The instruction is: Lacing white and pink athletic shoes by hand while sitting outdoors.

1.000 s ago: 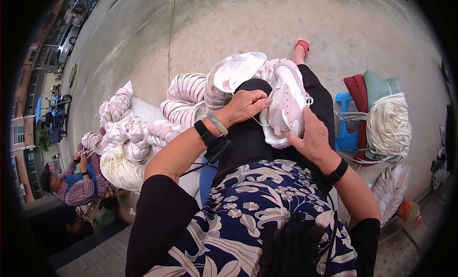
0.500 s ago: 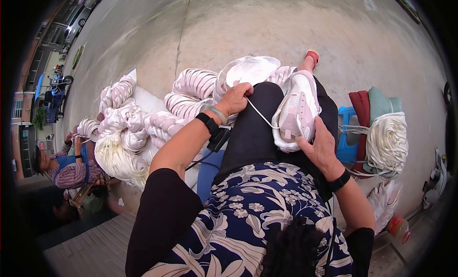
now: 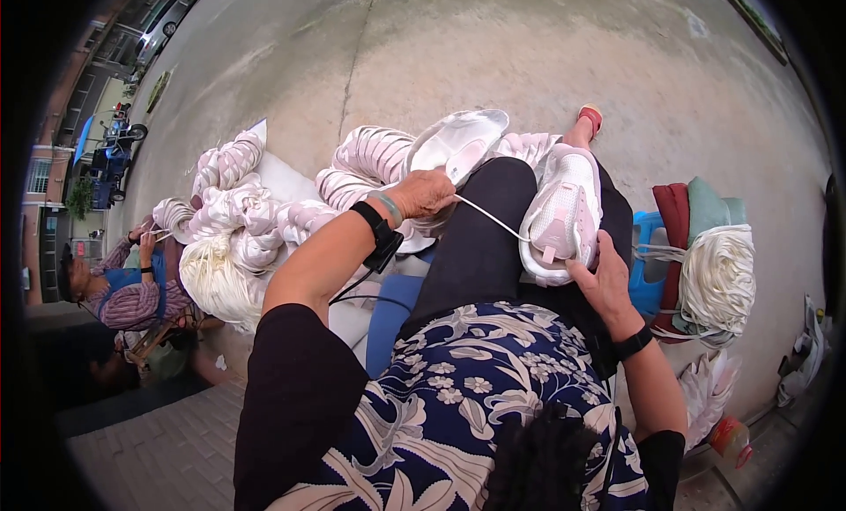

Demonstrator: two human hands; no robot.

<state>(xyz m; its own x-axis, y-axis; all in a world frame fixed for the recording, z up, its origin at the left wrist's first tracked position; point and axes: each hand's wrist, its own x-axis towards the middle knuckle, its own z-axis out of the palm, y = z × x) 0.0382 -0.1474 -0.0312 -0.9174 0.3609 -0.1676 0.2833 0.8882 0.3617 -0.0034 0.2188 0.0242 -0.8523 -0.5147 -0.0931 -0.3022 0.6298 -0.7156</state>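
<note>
A white and pink sneaker (image 3: 564, 213) rests on my right thigh, toe pointing away from me. Against its near right side lies my right hand (image 3: 606, 277), thumb and fingers closed round the edge of the shoe. My left hand (image 3: 425, 194), over my left thigh, pinches a white shoelace (image 3: 493, 217). The lace runs taut from those fingers to the left side of the sneaker. Behind the left hand sit stacked white and pink shoe pieces (image 3: 374, 159), with a large open white one (image 3: 460, 141) nearest it.
A blue stool (image 3: 648, 264) at my right carries folded red and green cloth and a bundle of white laces (image 3: 718, 280). To the left lie more shoe-piece bundles (image 3: 233, 207) and a pale lace hank (image 3: 211, 277). Farther left another person (image 3: 132, 286) sits working. A bottle (image 3: 730, 440) stands low right.
My left hand has shifted slightly left and down with the lace still pulled out. The whole view has turned a little; the right hand stays on the sneaker.
</note>
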